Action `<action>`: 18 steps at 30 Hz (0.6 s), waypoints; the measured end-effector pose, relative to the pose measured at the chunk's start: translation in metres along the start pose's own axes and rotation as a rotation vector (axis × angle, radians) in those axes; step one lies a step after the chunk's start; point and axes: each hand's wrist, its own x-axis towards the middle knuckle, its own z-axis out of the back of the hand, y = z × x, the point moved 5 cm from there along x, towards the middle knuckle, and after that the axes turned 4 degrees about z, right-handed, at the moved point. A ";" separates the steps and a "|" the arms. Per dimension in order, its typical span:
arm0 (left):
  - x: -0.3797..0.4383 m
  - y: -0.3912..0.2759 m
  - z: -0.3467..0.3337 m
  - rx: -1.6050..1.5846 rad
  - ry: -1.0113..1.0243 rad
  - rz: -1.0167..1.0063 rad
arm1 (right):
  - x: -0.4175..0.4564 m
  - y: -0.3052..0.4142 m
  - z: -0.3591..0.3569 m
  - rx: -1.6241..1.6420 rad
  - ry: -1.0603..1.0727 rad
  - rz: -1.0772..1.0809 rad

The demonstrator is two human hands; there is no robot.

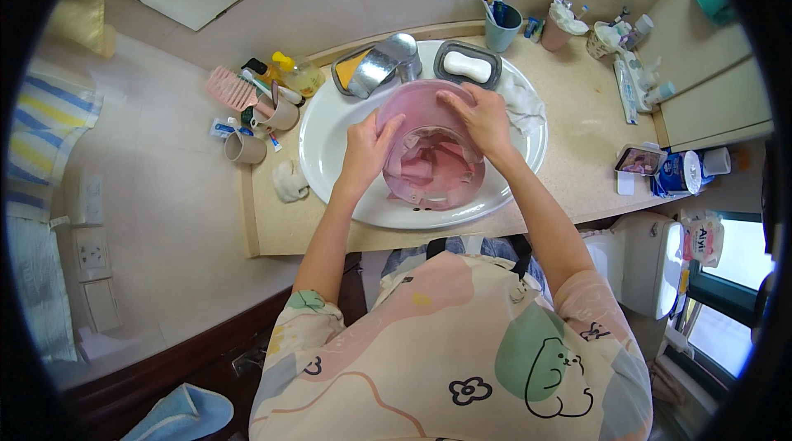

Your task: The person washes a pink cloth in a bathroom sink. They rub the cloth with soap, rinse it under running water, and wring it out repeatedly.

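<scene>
Both my hands hold a pink translucent plastic basin [413, 94] by its rim, tilted over the white oval sink [331, 165]. My left hand [366, 147] grips its left side and my right hand [482, 119] its upper right side, thumbs over the inner wall. Wet-looking pink cloth [427, 162] shows in the round part nearer me; whether water is with it I cannot tell. Just beyond the basin stands the chrome faucet [387, 60], beside a dish with a yellow-orange sponge [352, 70]. To its right, a white bar of soap [467, 66] rests in a dark dish.
A white cloth [523, 107] hangs over the sink's right edge; another crumpled cloth [289, 181] lies left. Cups with a pink comb [232, 88] and toothbrushes stand on the left. Along the back stands a blue-green cup [502, 29]. A propped phone [640, 159] is at the right.
</scene>
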 end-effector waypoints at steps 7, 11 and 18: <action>0.029 -0.011 0.009 0.123 0.033 0.158 | 0.006 0.008 0.004 -0.120 0.033 0.052; 0.037 -0.019 0.007 -0.007 0.129 0.016 | 0.011 0.022 0.012 -0.110 0.081 0.144; 0.051 -0.037 0.006 0.092 0.106 -0.071 | 0.019 0.025 0.020 -0.102 0.002 0.118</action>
